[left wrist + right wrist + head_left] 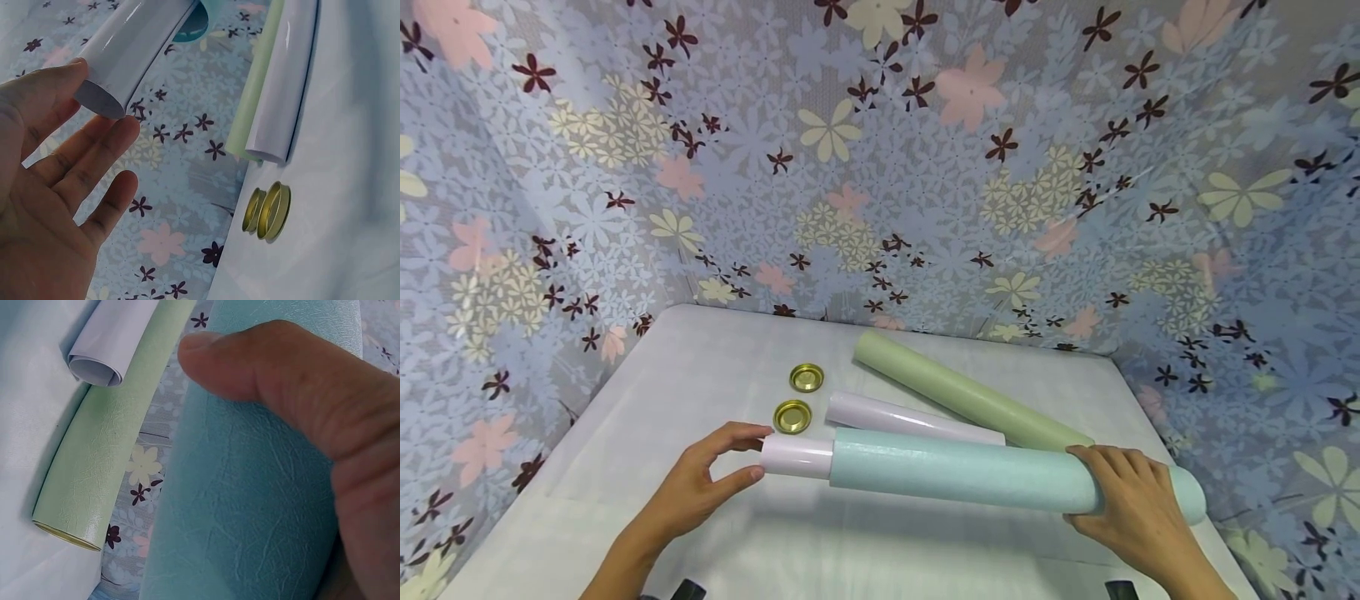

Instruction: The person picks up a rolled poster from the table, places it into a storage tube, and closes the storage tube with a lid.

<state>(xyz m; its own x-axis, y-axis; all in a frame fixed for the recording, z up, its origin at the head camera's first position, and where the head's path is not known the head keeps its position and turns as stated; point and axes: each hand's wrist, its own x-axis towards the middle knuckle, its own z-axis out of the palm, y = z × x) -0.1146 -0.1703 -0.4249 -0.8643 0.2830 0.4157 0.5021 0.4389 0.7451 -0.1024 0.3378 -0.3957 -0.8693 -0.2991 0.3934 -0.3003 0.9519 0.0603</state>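
Observation:
A light blue textured tube (pixel 962 471) is held level above the white table, lengthwise across the head view. My right hand (pixel 1123 500) grips it near its right end, and the thumb (pixel 250 359) lies over its surface in the right wrist view. From the tube's left end sticks out a glossy white paper roll (pixel 797 456). My left hand (pixel 700 479) pinches the outer rim of that roll between thumb and fingertips. The left wrist view shows the roll's open end (pixel 103 100). How far the roll reaches inside the tube is hidden.
Behind the blue tube, a second white paper roll (pixel 910 417) lies beside a light green tube (pixel 970 390) on the table (pixel 715 358). Two gold round lids (pixel 807 377) lie to their left. A flowered cloth (pixel 880 167) hangs around the table's back and sides.

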